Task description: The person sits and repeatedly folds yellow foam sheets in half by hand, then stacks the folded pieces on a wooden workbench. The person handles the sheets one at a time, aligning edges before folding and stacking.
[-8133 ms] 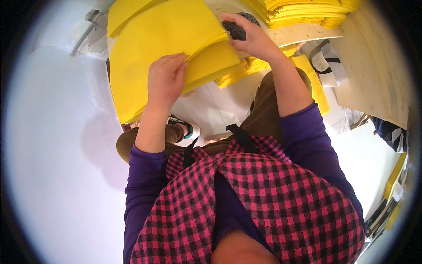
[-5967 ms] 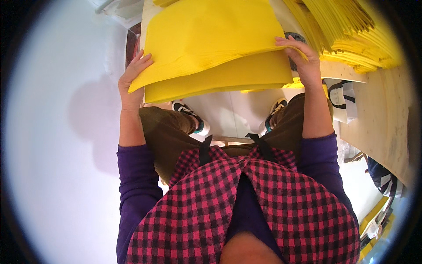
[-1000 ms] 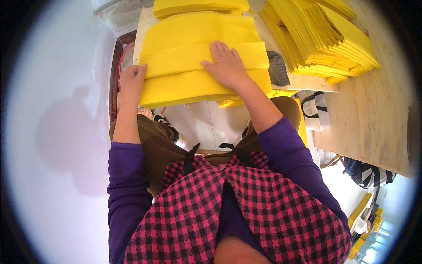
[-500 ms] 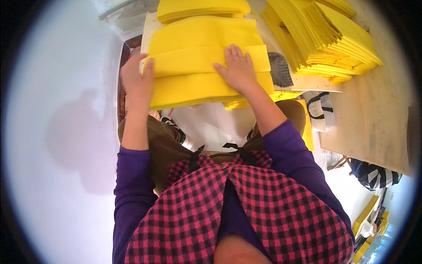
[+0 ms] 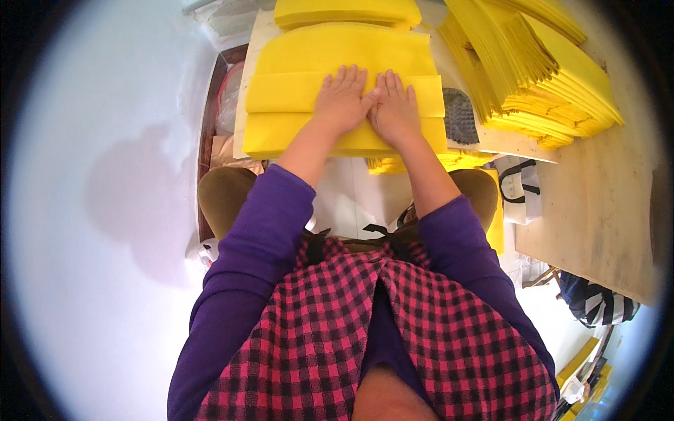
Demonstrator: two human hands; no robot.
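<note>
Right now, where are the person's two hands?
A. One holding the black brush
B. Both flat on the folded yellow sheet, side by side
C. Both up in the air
B: the left hand and right hand lie palm down, touching, on the folded yellow sheet.

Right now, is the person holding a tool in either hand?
No: the left hand and right hand lie flat, palms down and empty, on the folded yellow fabric.

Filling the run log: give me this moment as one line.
left hand: flat on folded yellow sheet | right hand: flat beside it, touching | yellow stack: right | board
</note>
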